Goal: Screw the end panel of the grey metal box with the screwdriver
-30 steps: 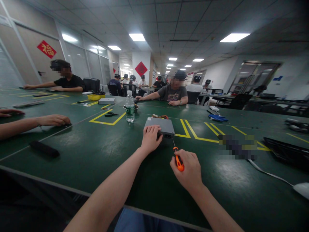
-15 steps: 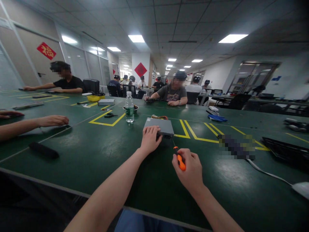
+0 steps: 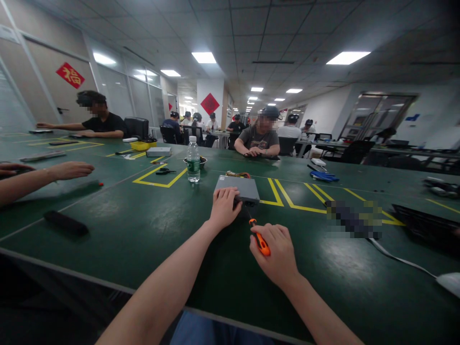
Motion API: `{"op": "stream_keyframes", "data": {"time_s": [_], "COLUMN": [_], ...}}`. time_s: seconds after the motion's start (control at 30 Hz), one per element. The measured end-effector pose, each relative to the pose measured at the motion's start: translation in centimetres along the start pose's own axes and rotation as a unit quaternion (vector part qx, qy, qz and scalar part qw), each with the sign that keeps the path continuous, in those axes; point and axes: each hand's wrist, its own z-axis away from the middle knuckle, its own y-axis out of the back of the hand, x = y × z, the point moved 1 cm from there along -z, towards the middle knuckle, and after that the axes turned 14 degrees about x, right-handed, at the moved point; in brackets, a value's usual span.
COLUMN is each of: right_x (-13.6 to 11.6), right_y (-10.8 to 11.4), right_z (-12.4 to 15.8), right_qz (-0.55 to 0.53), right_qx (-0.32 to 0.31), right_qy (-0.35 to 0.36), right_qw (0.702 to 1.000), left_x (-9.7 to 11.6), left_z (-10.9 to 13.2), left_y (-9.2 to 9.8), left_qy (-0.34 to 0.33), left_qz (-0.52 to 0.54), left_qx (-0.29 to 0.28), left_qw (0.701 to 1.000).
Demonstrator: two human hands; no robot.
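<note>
A flat grey metal box (image 3: 241, 188) lies on the green table (image 3: 151, 225) in front of me. My left hand (image 3: 224, 207) rests on its near left corner, fingers curled over the edge and gripping it. My right hand (image 3: 276, 255) is closed around an orange-handled screwdriver (image 3: 259, 241). Its thin shaft points up and left toward the box's near side. The tip is hard to make out against the box.
A water bottle (image 3: 193, 159) stands beyond the box, with a dark bowl (image 3: 201, 161) behind it. Scissors (image 3: 165, 171) lie inside yellow tape lines. Another person's hand (image 3: 68, 169) reaches in from the left above a black bar (image 3: 66, 223). A white cable (image 3: 398, 258) runs at right.
My right hand has shifted slightly left with the screwdriver, bringing its shaft closer to the box. The other person's hand at left has lifted and drawn back to the left.
</note>
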Motion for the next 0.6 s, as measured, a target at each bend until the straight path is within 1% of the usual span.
{"op": "stream_keyframes", "data": {"time_s": [0.07,0.27,0.5,0.6], "right_x": [-0.05,-0.1,0.02,0.03], "right_y": [-0.25,-0.43,-0.77,-0.89], "right_z": [-0.03,-0.17,-0.07,-0.03], "right_qz": [-0.003,0.002,-0.007,-0.004], "right_qx": [-0.01,-0.013,0.01,0.004], "right_qy": [-0.001,-0.005,0.005,0.006], "right_qw": [1.0,1.0,1.0,1.0], "left_x": [0.01,-0.05,-0.04,-0.04], "left_z": [-0.01,0.05,0.05,0.05], "left_y": [0.01,-0.03,-0.09,-0.13], "left_qy": [0.002,0.0,-0.004,-0.006], "left_qz": [-0.001,0.001,-0.005,-0.005], "left_qx": [-0.002,-0.001,0.002,0.006], "left_qw": [1.0,1.0,1.0,1.0]}}
